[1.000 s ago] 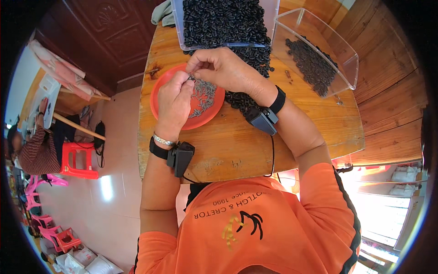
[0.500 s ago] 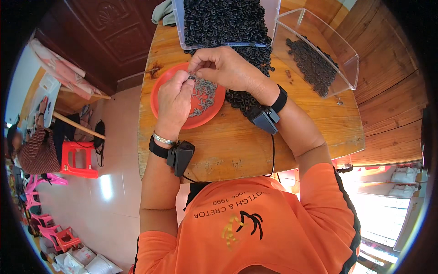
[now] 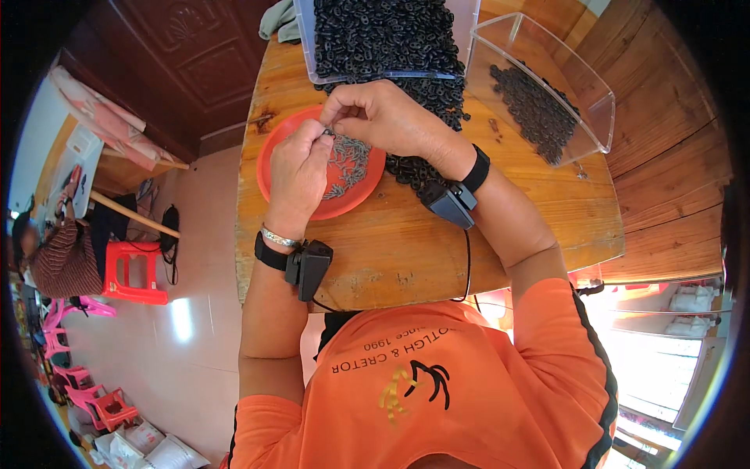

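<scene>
My left hand (image 3: 299,160) is over an orange-red plate (image 3: 349,205), its thumb and forefinger closed on a small dark part (image 3: 329,133). The fingertips of my right hand (image 3: 383,117) are pinched together against the same spot. Whatever they grip there is too small and too covered to make out. Many short grey pieces (image 3: 349,160), like small screws or pins, lie in the plate below. A heap of small black oval pieces with holes (image 3: 414,173) spreads on the table beside and behind my right hand.
Behind my hands a clear bin (image 3: 467,39) full of black pieces stands on the wooden table (image 3: 391,270). To the right, a clear tray (image 3: 601,129) holds more. Wrist-strapped devices trail cables. A person (image 3: 66,254) works at another table at left, near a red stool (image 3: 133,270).
My hands stay almost where they were, both pinched at the small part, with barely visible finger movement. At the far left, the other person's hand has shifted slightly.
</scene>
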`<move>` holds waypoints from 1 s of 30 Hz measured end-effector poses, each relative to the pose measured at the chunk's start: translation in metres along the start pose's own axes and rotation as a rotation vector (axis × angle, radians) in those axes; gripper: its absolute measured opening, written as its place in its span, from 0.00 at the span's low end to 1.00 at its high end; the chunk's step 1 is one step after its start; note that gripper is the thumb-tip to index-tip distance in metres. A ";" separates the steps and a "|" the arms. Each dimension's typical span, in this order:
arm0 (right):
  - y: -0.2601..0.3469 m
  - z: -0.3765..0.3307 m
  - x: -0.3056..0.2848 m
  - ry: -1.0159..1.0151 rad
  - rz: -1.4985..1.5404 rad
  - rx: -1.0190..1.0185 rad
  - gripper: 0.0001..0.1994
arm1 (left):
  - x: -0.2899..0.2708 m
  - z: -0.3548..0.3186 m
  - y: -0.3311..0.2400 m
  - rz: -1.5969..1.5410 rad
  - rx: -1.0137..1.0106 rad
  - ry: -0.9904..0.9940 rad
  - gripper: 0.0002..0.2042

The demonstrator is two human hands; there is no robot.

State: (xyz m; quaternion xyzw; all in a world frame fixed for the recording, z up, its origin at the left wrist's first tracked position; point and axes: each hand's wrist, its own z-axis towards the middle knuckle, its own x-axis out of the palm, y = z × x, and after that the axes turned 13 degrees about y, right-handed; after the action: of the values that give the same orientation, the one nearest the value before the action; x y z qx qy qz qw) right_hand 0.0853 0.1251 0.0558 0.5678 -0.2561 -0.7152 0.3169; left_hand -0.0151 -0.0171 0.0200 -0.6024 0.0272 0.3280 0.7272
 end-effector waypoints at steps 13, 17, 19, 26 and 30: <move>0.001 -0.001 0.000 -0.012 0.037 0.001 0.06 | 0.003 0.000 -0.002 -0.175 -0.078 0.008 0.07; 0.001 -0.002 -0.003 -0.026 0.060 0.000 0.06 | 0.003 0.000 0.002 -0.200 -0.078 -0.008 0.07; 0.000 -0.002 -0.003 -0.025 0.053 0.007 0.06 | 0.003 0.000 0.002 -0.175 -0.064 0.007 0.07; 0.000 0.000 0.001 -0.011 0.024 -0.007 0.06 | 0.002 0.000 0.003 -0.164 -0.067 0.015 0.06; 0.001 -0.001 0.003 -0.018 0.020 -0.006 0.07 | 0.002 -0.001 0.002 -0.171 -0.056 0.010 0.06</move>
State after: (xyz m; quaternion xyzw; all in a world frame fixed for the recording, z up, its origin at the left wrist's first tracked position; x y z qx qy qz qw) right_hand 0.0858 0.1217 0.0545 0.5579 -0.2623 -0.7178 0.3234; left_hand -0.0140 -0.0170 0.0173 -0.6244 -0.0300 0.2625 0.7351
